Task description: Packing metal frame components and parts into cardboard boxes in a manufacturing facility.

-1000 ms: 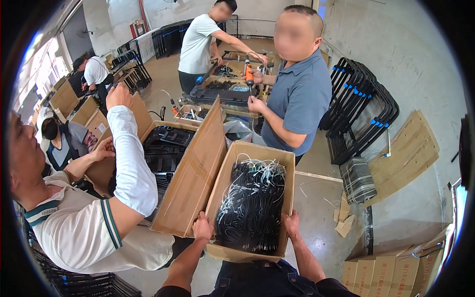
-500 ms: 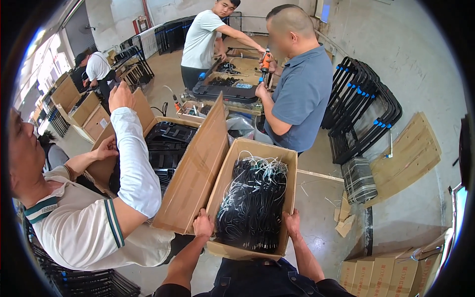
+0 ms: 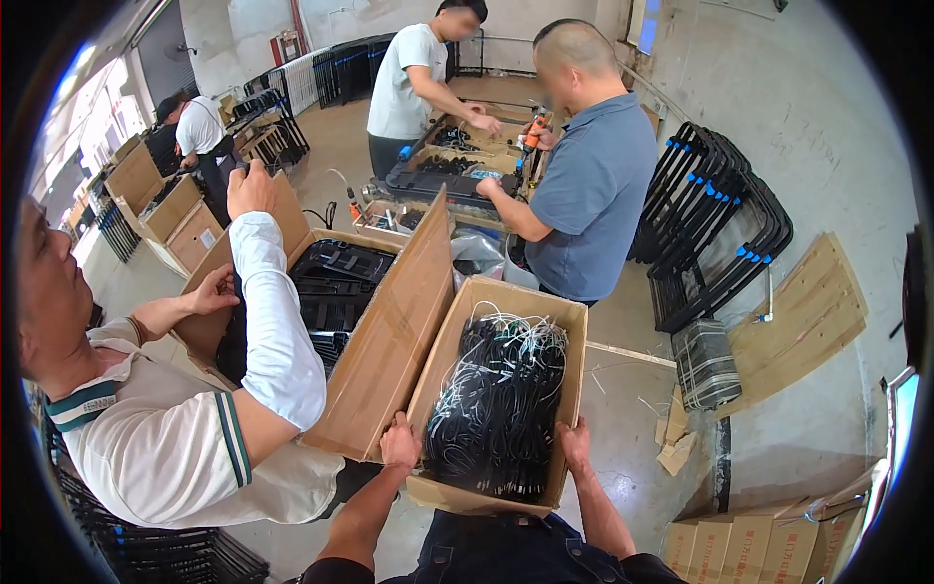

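I hold an open cardboard box [image 3: 479, 498] in front of my waist, one hand on each side. Bundles of black cables [image 3: 501, 414] fill it, with white and greenish wire ends tangled on top. My left hand [image 3: 400, 441] grips the box's left wall near the lower corner. On the opposite wall, my right hand [image 3: 574, 444] has its fingers partly hidden by the cardboard. Close against the box's left side stands the raised flap [image 3: 384, 336] of a bigger carton, which contains black plastic parts [image 3: 336, 268].
A co-worker in a cream shirt [image 3: 146, 448] bends over the big carton at left. Ahead, a person in a grey-blue polo [image 3: 608, 185] holds an orange power driver [image 3: 535, 131] at a workbench, facing another person [image 3: 409, 88]. Black metal frames [image 3: 715, 224] lean at right; cartons [image 3: 744, 545] stand lower right.
My hands and the box stay nearly the same in view. The polo wearer's driver is lower, and the person opposite has drawn an arm back. The cream-shirted co-worker's raised hand has shifted slightly right.
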`<act>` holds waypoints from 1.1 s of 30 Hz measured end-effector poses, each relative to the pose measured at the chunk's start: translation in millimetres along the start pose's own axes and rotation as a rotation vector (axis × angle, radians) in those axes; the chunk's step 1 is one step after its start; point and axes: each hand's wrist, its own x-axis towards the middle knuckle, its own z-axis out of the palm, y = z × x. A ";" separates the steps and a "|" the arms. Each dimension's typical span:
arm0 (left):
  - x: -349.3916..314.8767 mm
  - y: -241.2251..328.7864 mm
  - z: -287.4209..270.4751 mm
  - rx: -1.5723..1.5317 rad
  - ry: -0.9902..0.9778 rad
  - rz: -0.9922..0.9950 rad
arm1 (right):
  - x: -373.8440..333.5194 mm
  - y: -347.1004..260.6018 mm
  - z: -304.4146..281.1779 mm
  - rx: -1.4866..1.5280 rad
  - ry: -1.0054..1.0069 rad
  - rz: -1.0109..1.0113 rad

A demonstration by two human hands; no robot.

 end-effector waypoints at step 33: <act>0.8 -9.5 11.6 0.007 0.014 0.004 | 1.9 3.7 1.5 -0.008 -0.018 0.029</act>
